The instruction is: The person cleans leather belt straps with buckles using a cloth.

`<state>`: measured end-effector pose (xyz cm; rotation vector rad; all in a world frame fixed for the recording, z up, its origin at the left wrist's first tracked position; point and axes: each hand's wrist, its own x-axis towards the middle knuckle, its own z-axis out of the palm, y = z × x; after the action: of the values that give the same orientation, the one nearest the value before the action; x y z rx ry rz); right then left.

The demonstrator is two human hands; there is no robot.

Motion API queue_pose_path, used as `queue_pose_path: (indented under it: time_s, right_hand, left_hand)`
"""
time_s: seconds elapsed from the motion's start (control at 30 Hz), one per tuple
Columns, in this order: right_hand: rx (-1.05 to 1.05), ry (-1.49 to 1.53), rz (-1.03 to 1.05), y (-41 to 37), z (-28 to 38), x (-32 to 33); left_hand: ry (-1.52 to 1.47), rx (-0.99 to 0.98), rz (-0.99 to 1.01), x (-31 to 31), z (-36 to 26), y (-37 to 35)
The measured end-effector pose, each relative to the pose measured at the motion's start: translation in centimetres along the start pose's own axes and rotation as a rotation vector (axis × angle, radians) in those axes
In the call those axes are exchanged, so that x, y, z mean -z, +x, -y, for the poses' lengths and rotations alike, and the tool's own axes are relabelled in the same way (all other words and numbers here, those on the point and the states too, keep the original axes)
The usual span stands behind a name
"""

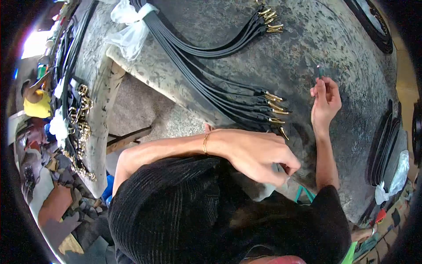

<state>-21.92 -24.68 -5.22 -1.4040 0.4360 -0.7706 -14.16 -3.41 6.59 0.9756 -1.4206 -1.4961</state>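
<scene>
My left hand (pixel 252 152) reaches across my chest, its thumb and fingers curled together at the table edge; whatever they pinch is too small to make out. A thin bracelet circles that wrist. Over the dark table (pixel 281 66), my right hand (pixel 326 103) is raised with closed fingertips, and a small thin dark item (pixel 319 72) shows just above them, too blurred to name. Between the hands lie the gold metal ends (pixel 276 108) of a bundle of black straps (pixel 198 79). Clear plastic (pixel 143 13) ties the bundle at the top.
More black straps with gold buckles (pixel 81 119) hang over the left table section. Strap bundles lie at the right edge (pixel 384 149) and top right (pixel 373 26). Scraps (pixel 57 202) cover the lower-left floor. A person in yellow (pixel 37 103) is at far left; another person's hand (pixel 362 234) shows lower right.
</scene>
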Motion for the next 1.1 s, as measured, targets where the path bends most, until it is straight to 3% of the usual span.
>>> queue_pose_path:
  time_s: [0.07,0.1,0.13,0.17,0.2,0.23,0.33,0.57,0.67,0.73,0.93,1.0,1.1]
  right_hand:
    - [-0.048,-0.044,-0.016,-0.1,0.4,-0.3]
    - [-0.053,-0.084,-0.067,-0.1,0.4,-0.4]
    - [-0.06,-0.12,-0.127,-0.1,0.3,-0.5]
    - [-0.069,-0.145,-0.162,-0.2,0.5,-0.6]
    - [-0.076,-0.158,-0.174,-0.3,0.4,-0.4]
    - [-0.068,-0.095,-0.227,-0.5,0.3,-0.2]
    - [-0.045,-0.044,-0.273,-0.5,-0.3,0.4]
    - [-0.069,-0.043,-0.252,-0.6,0.1,0.3]
    - [-0.066,-0.022,-0.227,-0.4,0.1,0.5]
    - [-0.054,0.015,-0.216,-0.6,0.0,0.6]
    - [-0.209,0.184,-0.302,0.5,1.9,-1.4]
    - [-0.227,0.201,-0.241,1.4,3.5,-4.9]
    - [-0.232,0.478,-0.06,3.2,2.1,-8.0]
  left_hand:
    - [0.193,-0.028,-0.155,1.7,1.5,-0.9]
    - [0.269,0.065,-0.236,3.4,1.1,-1.6]
    - [0.632,0.19,-0.334,5.2,0.6,-2.5]
    - [0.836,0.296,-0.562,6.3,1.0,-3.0]
    - [1.004,0.251,-0.839,7.6,2.2,-3.3]
    - [1.143,0.348,-0.925,9.0,2.8,-3.8]
    - [1.324,0.348,-1.087,10.5,5.3,-4.3]
    - [1.375,0.313,-0.997,10.7,6.7,-3.7]
    - [1.299,0.213,-0.898,10.5,7.1,-3.5]
    - [1.214,0.207,-0.694,10.5,6.9,-3.7]
    - [0.891,0.226,-0.776,11.9,6.0,-2.4]
    - [0.898,0.224,-0.847,11.7,6.6,-2.5]
    - [0.83,0.266,-0.966,11.2,6.8,-2.4]
